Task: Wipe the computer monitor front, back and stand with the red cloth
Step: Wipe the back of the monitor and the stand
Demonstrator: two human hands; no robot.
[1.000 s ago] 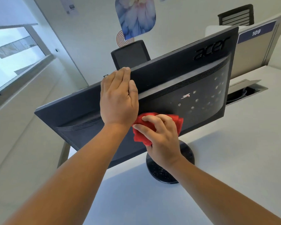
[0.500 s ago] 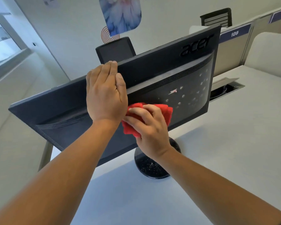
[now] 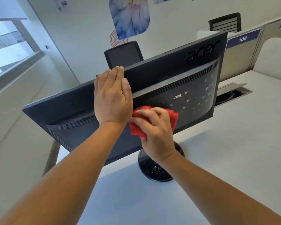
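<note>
The worktop (image 3: 234, 143) carries the monitor (image 3: 169, 78), which shows you its back. It is tilted with the top edge away from you, and its long axis runs from low on your left to high on your right. Under it the round stand (image 3: 154, 171) sits on the worktop, right below your right wrist, its base dotted with pale flecks. Your left hand (image 3: 111, 98) lies flat on the back near the middle, fingers straight and together, tips at the top edge, holding nothing. I judge that it braces the panel against the push of the wipe. Your right hand (image 3: 154, 127) is just beside it, to its right and lower, with fingers curled round the bunched cloth (image 3: 173, 118) and pressing it to the lower part of the back. The relation that counts is this: the pale specks (image 3: 187, 101) lie up and to the right of the cloth, near but apart from it, spread toward the right end of the panel. So the right hand is much the nearer one. The likely stroke goes rightward along the long axis, away from the left hand, which blocks any sweep to the left. The stand looks unwiped and the front is hidden from here, so judge the task as partway at best.
</note>
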